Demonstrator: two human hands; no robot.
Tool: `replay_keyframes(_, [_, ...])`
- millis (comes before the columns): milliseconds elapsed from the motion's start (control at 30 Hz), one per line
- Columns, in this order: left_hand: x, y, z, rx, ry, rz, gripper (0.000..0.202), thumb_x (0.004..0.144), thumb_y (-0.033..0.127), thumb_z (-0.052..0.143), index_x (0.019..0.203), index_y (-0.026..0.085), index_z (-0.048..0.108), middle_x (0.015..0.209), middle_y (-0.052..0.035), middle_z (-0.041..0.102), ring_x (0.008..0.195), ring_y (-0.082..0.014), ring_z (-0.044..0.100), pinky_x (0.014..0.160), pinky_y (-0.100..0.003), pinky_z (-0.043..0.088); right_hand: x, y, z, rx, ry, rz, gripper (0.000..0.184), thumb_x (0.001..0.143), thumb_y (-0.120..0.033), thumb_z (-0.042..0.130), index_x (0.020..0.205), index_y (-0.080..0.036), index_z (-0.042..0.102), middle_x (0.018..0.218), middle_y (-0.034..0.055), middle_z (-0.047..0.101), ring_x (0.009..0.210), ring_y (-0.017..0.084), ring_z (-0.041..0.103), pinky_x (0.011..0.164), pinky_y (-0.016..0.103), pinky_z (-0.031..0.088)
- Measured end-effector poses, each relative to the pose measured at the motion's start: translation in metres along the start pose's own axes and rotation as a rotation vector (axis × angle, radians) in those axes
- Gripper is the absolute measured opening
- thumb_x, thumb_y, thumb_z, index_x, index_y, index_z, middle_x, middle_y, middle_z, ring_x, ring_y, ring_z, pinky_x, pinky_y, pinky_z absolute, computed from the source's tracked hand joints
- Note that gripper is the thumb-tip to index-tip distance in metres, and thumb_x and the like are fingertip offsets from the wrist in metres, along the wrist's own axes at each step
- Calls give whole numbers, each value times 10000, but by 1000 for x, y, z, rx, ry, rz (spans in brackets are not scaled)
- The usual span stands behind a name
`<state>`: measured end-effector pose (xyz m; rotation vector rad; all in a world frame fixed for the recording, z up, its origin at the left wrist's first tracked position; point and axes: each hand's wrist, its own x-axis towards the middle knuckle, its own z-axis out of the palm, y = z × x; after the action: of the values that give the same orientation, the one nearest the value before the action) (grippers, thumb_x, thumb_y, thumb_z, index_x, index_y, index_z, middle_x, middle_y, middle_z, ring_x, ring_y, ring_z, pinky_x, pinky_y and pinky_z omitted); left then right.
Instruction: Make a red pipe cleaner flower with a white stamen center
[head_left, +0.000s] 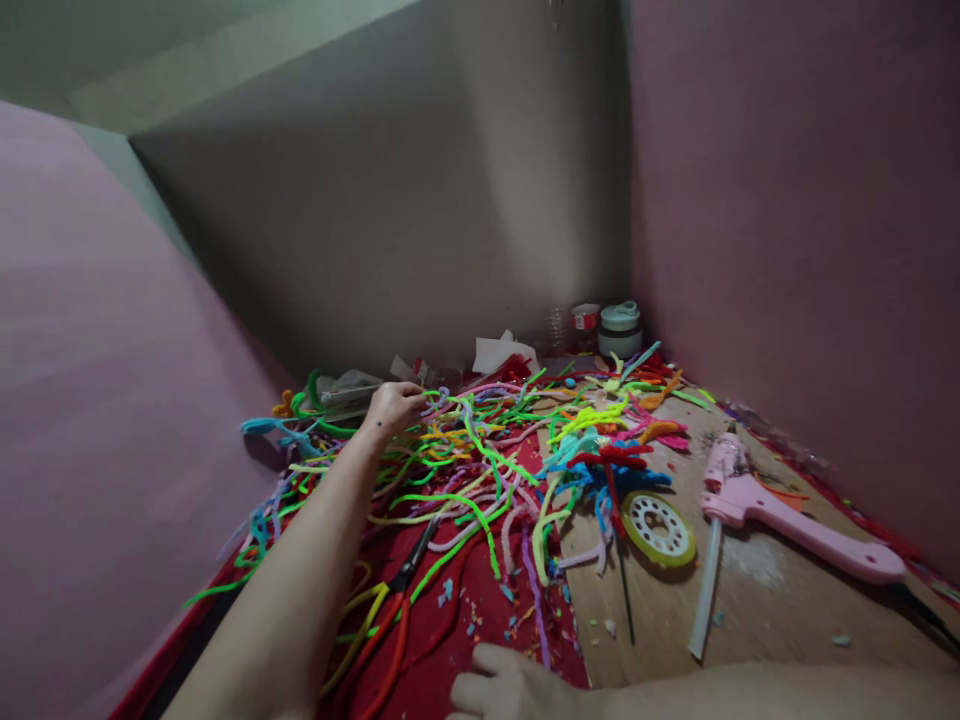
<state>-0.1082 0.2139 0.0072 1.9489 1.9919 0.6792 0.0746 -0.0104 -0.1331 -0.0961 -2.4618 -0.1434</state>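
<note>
My left hand (pixel 396 408) reaches into a tangled heap of colourful pipe cleaners (pixel 480 510), its fingers closed around a lavender pipe cleaner (pixel 442 400); the fingertips are partly hidden. Near the bottom edge, my right hand (pixel 514 685) rests over the red cloth (pixel 495 625), fingers loosely bent and a little apart, with nothing visible in them. Between my arms lie scissors (pixel 397 590) with orange and yellow handles, blades pointing into the heap. A red and blue pipe-cleaner flower (pixel 615 470) on a dark stem lies right of the heap.
A roll of clear tape (pixel 658 530) and a pink glue gun (pixel 799 525) with a glue stick lie on the wooden board (pixel 645 650). Scraps litter the cloth. A teal-lidded container (pixel 620 330), a red-labelled jar (pixel 586 322) and white paper (pixel 499 353) stand against the back wall.
</note>
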Motion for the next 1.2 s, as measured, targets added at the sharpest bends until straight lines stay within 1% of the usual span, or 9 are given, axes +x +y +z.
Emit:
replay_keyframes(133, [-11, -2, -1, -3, 74, 74, 304, 842, 323, 545, 1084, 141, 573, 1091, -67, 593, 905, -203, 594, 740, -371, 516, 7, -3, -15, -34, 126, 52, 223, 831, -250, 556, 636, -168, 485, 485, -51, 446, 457, 95, 349, 450, 238, 277])
replay_keyframes(267, [-27, -5, -1, 34, 203, 198, 268, 848, 330, 536, 1024, 136, 592, 1029, -61, 616, 861, -178, 602, 731, -360, 514, 27, 0, -78, 119, 258, 212, 209, 786, -282, 584, 615, -171, 538, 614, -8, 565, 540, 105, 468, 452, 231, 309])
replay_keyframes(433, [-48, -5, -7, 104, 351, 395, 136, 816, 272, 564, 836, 187, 668, 826, -31, 672, 798, -168, 605, 755, -312, 462, 55, 49, -144, 323, 142, 738, 131, 775, -97, 553, 699, -150, 645, 727, 29, 605, 721, 123, 564, 675, 242, 447])
replay_keyframes(500, [-56, -3, -10, 151, 386, 477, 119, 794, 252, 576, 776, 218, 689, 770, -27, 677, 777, -178, 596, 747, -298, 437, 67, 83, -144, 174, 203, 865, 119, 777, -122, 559, 840, -137, 659, 897, 71, 618, 839, 160, 579, 773, 291, 453])
replay_keyframes(600, [-67, 4, -14, 235, 418, 590, 145, 804, 252, 562, 762, 221, 697, 757, -39, 674, 765, -189, 575, 744, -313, 413, 89, 133, -126, 32, 150, 936, 387, 790, -119, 528, 1177, -123, 536, 1147, 115, 566, 1048, 210, 533, 893, 331, 421])
replay_keyframes(733, [-78, 15, -19, 341, 443, 709, 174, 835, 241, 528, 790, 210, 692, 762, -49, 669, 755, -183, 559, 747, -317, 402, 112, 176, -96, 45, 23, 952, 512, 787, -93, 544, 1285, -150, 438, 1198, 105, 562, 1064, 194, 550, 883, 291, 437])
replay_keyframes(867, [-83, 24, -33, 421, 455, 764, 158, 833, 213, 533, 812, 213, 690, 765, -37, 679, 760, -173, 559, 745, -304, 402, 118, 193, -77, 46, -177, 948, 248, 851, -254, 567, 1091, -194, 576, 1078, 56, 604, 958, 187, 592, 806, 337, 488])
replay_keyframes(967, [-82, 23, -49, 448, 511, 722, 168, 836, 232, 530, 805, 210, 694, 776, -37, 686, 774, -171, 568, 749, -292, 413, 113, 200, -70, 2, -254, 977, 251, 874, -303, 538, 1089, -178, 565, 1104, 67, 577, 952, 191, 588, 783, 361, 500])
replay_keyframes(1200, [-97, -3, -67, 504, 659, 447, 235, 855, 231, 465, 863, 196, 697, 829, -41, 707, 785, -164, 620, 659, -248, 426, 108, 212, -78, -130, -178, 950, 225, 891, -277, 482, 1018, -184, 643, 932, 61, 671, 864, 192, 622, 712, 294, 459])
